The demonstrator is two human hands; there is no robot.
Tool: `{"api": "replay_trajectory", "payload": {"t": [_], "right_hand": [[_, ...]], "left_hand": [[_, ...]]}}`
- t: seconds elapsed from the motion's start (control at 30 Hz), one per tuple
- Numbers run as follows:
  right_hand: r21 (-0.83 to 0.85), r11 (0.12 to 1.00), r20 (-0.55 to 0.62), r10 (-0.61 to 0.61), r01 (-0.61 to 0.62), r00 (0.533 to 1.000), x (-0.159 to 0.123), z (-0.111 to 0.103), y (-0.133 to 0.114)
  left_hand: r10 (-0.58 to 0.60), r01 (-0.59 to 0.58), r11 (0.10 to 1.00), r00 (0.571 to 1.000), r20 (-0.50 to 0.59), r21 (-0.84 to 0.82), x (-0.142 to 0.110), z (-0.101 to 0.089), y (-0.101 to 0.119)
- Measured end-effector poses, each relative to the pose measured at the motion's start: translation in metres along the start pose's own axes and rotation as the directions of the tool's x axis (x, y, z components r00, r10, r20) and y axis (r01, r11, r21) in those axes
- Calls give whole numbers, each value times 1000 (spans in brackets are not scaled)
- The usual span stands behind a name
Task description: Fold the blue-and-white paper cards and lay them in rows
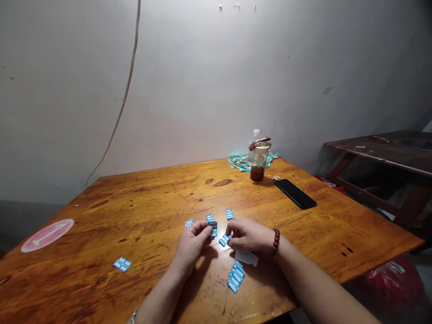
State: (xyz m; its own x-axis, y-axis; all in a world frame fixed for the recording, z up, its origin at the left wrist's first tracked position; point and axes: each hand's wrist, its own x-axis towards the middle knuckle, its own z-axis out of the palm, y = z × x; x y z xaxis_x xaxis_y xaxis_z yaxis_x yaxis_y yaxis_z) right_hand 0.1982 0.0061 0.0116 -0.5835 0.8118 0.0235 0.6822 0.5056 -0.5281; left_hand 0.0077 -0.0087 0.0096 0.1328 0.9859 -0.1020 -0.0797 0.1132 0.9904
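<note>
My left hand (pixel 194 243) is closed, thumb on top, around a small stack of blue-and-white labels (pixel 213 230). Just to its right, my right hand (pixel 248 234) pinches the edge of another blue-and-white label (pixel 224 239) close to the tabletop. Beyond the hands lie more labels: one at the left (pixel 189 222), partly behind my left hand, one in the middle (pixel 209 218) and a little pile at the right (pixel 229 214). Nearer to me are white paper slips (pixel 247 257) and a fanned pile of labels (pixel 236 277). A separate label (pixel 122 264) lies far to the left.
On the wooden table (pixel 162 198) stand a cup with dark liquid (pixel 258 166) and a clear bottle behind it. A turquoise strap (pixel 240 163) lies around them. A black phone (pixel 295 194) rests at the right. A pink oval sticker (pixel 47 235) is at the left edge.
</note>
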Motion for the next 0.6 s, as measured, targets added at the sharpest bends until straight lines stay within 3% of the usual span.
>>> {"api": "replay_trajectory", "payload": {"t": [0.1, 0.2, 0.3, 0.47, 0.6], "right_hand": [[10, 994, -163, 110, -110, 980, 7, 9, 0], [40, 989, -182, 145, -140, 973, 13, 15, 1], [188, 977, -187, 138, -102, 973, 16, 16, -3], [591, 806, -84, 44, 14, 995, 9, 7, -18], [646, 763, 18, -33, 14, 999, 1, -4, -24]], "left_hand": [[-5, 5, 1000, 1000, -3, -1, 0, 1, 0], [-10, 10, 1000, 1000, -3, 5, 0, 2, 0], [2, -2, 1000, 1000, -11, 23, 1, 1, -2], [89, -86, 990, 996, -27, 110, 5, -4, -10], [126, -118, 979, 991, -37, 165, 8, -7, -15]]}}
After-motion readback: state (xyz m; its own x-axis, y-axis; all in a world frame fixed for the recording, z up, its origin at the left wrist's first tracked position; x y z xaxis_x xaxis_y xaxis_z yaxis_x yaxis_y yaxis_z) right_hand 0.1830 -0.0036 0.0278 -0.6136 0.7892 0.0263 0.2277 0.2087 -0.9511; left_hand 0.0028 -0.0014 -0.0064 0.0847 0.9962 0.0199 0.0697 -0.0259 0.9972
